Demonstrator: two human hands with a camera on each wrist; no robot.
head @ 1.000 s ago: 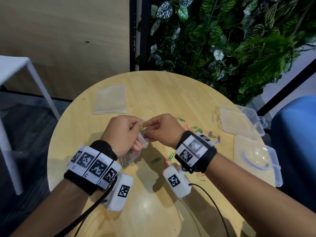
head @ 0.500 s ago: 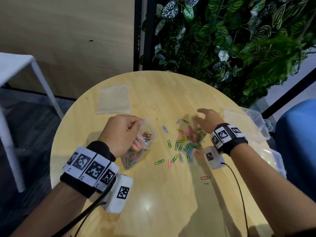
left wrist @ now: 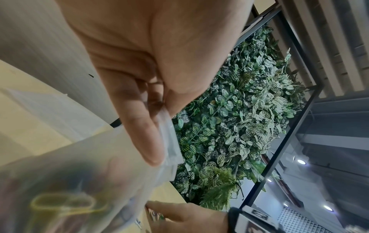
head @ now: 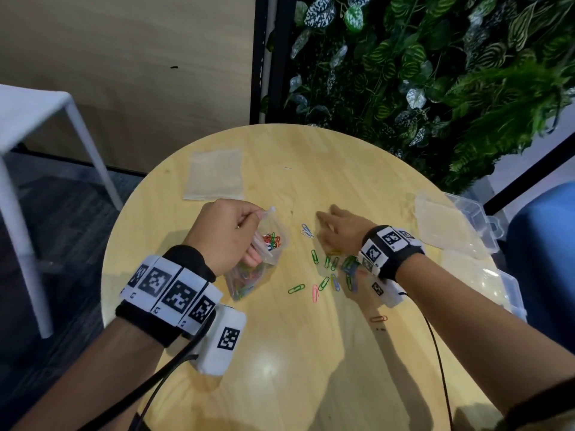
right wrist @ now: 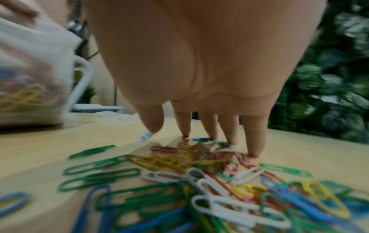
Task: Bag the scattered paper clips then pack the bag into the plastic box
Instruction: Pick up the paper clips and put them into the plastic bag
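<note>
Bare round wooden surface (head: 280,368) lies open nearside; clear plastic boxes (head: 466,231) block the right edge.

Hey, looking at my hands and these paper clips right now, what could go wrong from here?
1. Your left hand pinches the clear bag only at its top edge, mouth open; if that grip slips, the clips already inside may spill.
2. Your right hand has straight fingers on the scattered paper clips; raking them could flick some toward the round table's edge.
3. An orange paper clip lies apart and might be missed.
</note>
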